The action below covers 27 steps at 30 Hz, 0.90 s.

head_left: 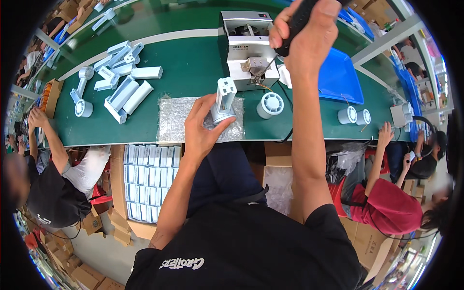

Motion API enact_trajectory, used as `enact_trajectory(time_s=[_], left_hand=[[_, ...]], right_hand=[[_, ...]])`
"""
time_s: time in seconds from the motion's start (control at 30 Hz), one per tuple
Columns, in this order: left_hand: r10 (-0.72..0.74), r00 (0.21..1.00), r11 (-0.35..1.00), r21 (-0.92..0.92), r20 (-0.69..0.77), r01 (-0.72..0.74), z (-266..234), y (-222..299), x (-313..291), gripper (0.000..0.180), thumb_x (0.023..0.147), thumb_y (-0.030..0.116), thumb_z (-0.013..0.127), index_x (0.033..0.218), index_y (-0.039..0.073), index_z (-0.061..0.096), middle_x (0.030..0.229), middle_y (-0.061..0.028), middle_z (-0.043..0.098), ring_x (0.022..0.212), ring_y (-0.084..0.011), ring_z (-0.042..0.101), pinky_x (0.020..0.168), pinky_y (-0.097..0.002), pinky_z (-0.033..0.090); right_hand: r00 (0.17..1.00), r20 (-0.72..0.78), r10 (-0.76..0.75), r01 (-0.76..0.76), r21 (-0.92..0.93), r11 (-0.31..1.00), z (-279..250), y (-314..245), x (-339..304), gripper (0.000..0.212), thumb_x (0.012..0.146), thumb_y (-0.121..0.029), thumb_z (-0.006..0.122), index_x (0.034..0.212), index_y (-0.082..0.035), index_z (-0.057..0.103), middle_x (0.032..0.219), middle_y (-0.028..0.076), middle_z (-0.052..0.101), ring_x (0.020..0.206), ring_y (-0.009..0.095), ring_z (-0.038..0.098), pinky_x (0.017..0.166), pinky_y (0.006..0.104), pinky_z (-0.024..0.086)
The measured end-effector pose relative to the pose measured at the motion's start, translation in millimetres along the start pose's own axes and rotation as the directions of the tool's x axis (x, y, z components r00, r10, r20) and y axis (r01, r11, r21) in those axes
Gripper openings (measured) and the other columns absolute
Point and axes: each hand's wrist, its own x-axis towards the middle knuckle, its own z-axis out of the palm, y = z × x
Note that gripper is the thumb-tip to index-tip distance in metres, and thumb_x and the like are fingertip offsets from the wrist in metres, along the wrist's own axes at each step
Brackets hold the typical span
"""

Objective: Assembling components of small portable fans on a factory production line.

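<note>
Around the round base of a pale blue plastic housing (225,99), the thumb and fingers of my left hand (199,126) are closed. The housing stands upright over a sheet of bubble wrap (170,118), its open-holed end up. My right hand (310,48) is raised at the upper right, wrapped round the black handle of an electric screwdriver (300,24). The driver's thin bit points down toward the front of a silver and black screw feeder (244,50). Any screw on the bit is too small to make out. A round vented part (270,105) sits right of the housing.
Several pale blue housings (126,92) lie piled on the green table (188,63) at left. A blue tray (340,79) and two round parts (347,115) are at right. A carton of packed pieces (151,181) stands below the edge. Co-workers sit on both sides.
</note>
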Motion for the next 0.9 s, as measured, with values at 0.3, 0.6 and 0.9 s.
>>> enact_trajectory(time_s=[0.3,0.6,0.9], left_hand=[[-0.054,0.998,0.998,-0.031,0.031,0.055,-1.3,1.2,4.0,0.060,0.075,0.013,0.090,0.129,0.001,0.067,0.121,-0.0120,0.067,0.107,-0.0249,0.067,0.093,-0.0342,0.053],[-0.071,0.996,0.994,-0.074,0.046,0.075,-0.1,-1.2,4.0,0.063,0.075,0.015,0.090,0.131,0.001,0.066,0.121,-0.0125,0.067,0.107,-0.0254,0.068,0.092,-0.0350,0.054],[-0.083,0.995,0.992,-0.094,0.051,0.088,-4.0,-0.7,4.7,0.062,0.076,0.016,0.090,0.130,0.000,0.066,0.122,-0.0132,0.067,0.108,-0.0261,0.068,0.094,-0.0358,0.053]], right_hand=[[0.960,0.270,-0.076,-0.098,0.575,0.812,4.0,-27.7,-41.9,0.110,0.065,-0.107,0.028,0.094,-0.005,0.057,0.053,0.010,0.046,0.038,0.024,0.042,0.038,0.0379,0.039],[0.814,0.218,-0.538,-0.021,0.937,0.349,45.2,20.8,-41.1,0.102,0.078,-0.100,0.027,0.094,-0.002,0.049,0.057,0.010,0.046,0.043,0.021,0.044,0.042,0.0336,0.039],[0.988,0.135,0.070,-0.093,0.178,0.980,47.5,-7.9,-60.0,0.100,0.076,-0.101,0.029,0.096,-0.006,0.054,0.058,0.010,0.051,0.042,0.022,0.046,0.042,0.0343,0.041]])
